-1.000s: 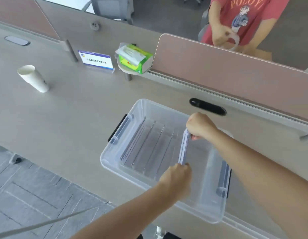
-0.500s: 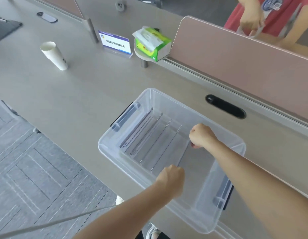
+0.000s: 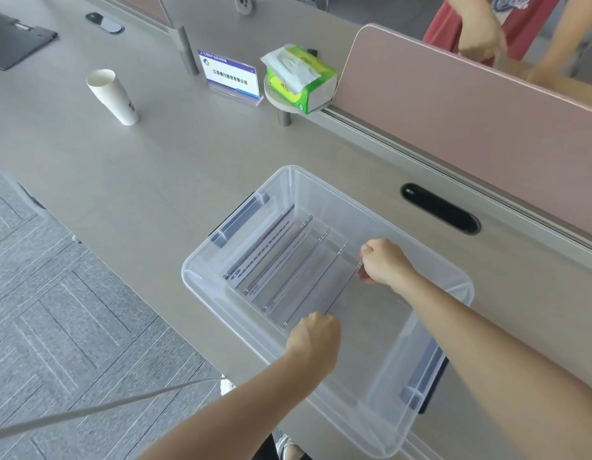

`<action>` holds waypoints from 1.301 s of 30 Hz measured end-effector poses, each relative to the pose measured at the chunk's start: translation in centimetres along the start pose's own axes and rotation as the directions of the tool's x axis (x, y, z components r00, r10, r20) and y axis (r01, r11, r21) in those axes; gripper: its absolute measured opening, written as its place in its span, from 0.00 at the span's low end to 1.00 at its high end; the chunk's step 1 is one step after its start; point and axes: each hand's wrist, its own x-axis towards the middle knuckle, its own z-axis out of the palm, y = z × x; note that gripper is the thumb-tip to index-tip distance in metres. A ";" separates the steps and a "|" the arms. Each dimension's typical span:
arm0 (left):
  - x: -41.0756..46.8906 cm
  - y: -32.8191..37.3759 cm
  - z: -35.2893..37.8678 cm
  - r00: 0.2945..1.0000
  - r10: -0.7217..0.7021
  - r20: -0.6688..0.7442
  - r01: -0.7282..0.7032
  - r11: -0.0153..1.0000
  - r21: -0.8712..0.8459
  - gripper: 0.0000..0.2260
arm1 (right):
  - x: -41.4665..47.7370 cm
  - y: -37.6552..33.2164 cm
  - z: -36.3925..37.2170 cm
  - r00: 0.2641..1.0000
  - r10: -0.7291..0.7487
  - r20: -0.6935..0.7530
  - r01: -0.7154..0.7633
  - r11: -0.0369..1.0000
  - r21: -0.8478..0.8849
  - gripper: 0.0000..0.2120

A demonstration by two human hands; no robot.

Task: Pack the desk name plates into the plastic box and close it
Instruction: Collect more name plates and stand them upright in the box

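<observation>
A clear plastic box with grey latch handles sits open at the desk's near edge. Several acrylic name plates stand in a row inside its left half. A further name plate, seen edge-on, stands low in the box to their right. My right hand is shut on its far end and my left hand is shut on its near end. One more name plate with blue print stands on the desk at the back. No lid is in view.
A white paper cup stands at the back left. A green tissue pack rests on a small round stand beside a pink divider. Another person in a red shirt is behind the divider. A black cable slot lies behind the box.
Both hands have lowered the name plate from above the rim down into the box, next to the standing row. The camera view has shifted, showing more of the desk's back left.
</observation>
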 end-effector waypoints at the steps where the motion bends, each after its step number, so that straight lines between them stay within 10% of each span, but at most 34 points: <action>1: 0.0 0.1 0.1 1.000 -0.002 -0.005 0.002 1.000 0.003 0.15 | 0.1 0.2 0.1 1.000 -0.004 -0.004 0.004 1.000 0.020 0.13; 16: -0.3 1.0 -0.1 1.000 -0.004 0.002 0.004 0.999 0.047 0.16 | -2.6 0.5 -0.1 0.998 -0.003 0.056 0.013 0.986 -0.166 0.14; 39: -0.8 0.6 -0.9 0.999 0.019 0.033 -0.023 0.992 0.125 0.13 | -3.8 2.9 2.3 1.000 0.015 0.021 -0.020 0.967 0.255 0.18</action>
